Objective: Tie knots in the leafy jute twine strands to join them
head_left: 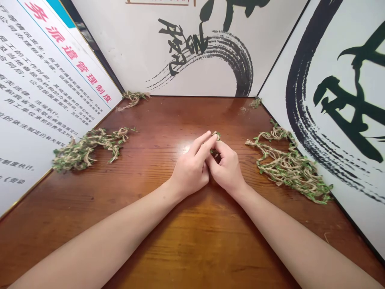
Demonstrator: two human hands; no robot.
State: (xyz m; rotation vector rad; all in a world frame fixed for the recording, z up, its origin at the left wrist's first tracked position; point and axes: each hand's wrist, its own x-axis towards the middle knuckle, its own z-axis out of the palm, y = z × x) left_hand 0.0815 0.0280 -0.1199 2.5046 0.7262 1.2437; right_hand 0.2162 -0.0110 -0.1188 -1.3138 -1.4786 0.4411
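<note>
My left hand and my right hand meet at the middle of a brown wooden table. Together their fingertips pinch a short piece of jute twine with green leaves. Both hands rest on the tabletop, knuckles touching. A heap of the same leafy twine lies just right of my right hand. Another heap lies to the far left.
White boards with printed writing and black brush calligraphy wall the table on the left, back and right. Small scraps of twine lie in the back left corner and back right corner.
</note>
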